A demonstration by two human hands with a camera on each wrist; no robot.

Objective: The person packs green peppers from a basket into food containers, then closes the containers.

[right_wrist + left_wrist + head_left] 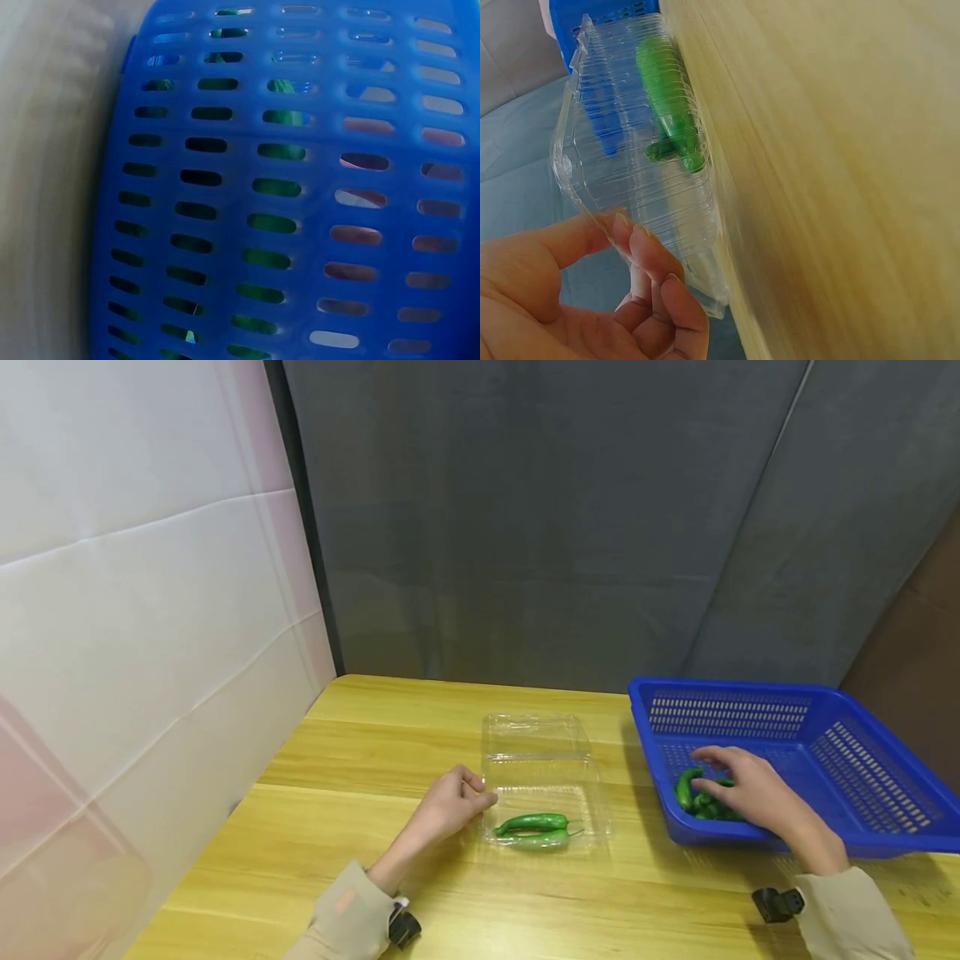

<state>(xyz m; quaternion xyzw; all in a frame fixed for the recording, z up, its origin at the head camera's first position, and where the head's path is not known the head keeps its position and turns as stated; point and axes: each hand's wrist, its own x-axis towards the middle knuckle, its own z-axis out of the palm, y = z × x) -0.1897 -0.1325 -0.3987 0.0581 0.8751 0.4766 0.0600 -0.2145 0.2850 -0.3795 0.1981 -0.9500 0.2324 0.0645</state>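
A clear plastic clamshell box [551, 797] lies opened on the table, its lid [536, 742] folded back toward the far side. Two green peppers [534, 822] lie side by side in its near part. My left hand [448, 807] pinches the box's left rim between thumb and fingers, as the left wrist view also shows. Over at the right, my right hand [761, 789] reaches into a blue plastic basket [647, 752], fingers apart and bent over several green peppers [686, 788] in its near left corner. The basket wall [240, 135] largely hides this hand in the right wrist view.
The wooden table [360, 752] carries both the box and the basket. A grey curtain [487, 527] hangs behind its far edge, and a white cloth wall [150, 568] stands along the left. The basket's raised rim surrounds the right hand's space.
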